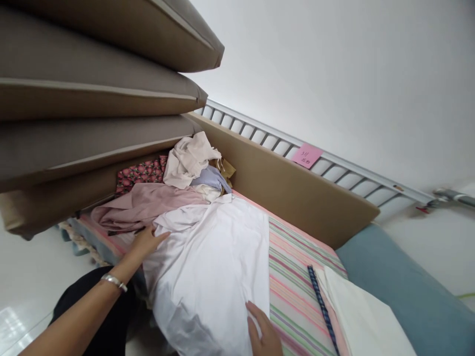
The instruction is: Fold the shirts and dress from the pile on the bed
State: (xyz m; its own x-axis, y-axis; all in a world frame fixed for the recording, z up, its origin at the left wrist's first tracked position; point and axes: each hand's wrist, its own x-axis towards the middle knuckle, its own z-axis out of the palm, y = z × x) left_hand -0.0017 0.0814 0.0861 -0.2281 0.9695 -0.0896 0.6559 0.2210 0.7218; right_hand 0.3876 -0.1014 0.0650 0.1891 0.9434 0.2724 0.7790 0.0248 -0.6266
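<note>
A white garment (218, 247) lies spread over the front of a striped mattress (293, 287), wrinkled at its far end and hanging over the near edge. My left hand (146, 241) rests at its upper left edge with the fingers apart, beside a dusty pink cloth (148, 205). At the garment's right edge, near the bottom of the view, my right hand (264, 332) touches the fabric with its fingers apart; part of this hand is cut off. Behind lies a heap with a cream cloth (191, 158), a lavender cloth (208, 178) and a red patterned cloth (139, 175).
Thick grey-brown cushions (92, 94) are stacked at the left. A tan board (274, 173) leans along a metal rail (256, 131) bearing a pink note (307, 155). Folded white fabric (363, 311) lies at the right, beside a blue-green padded surface (408, 287).
</note>
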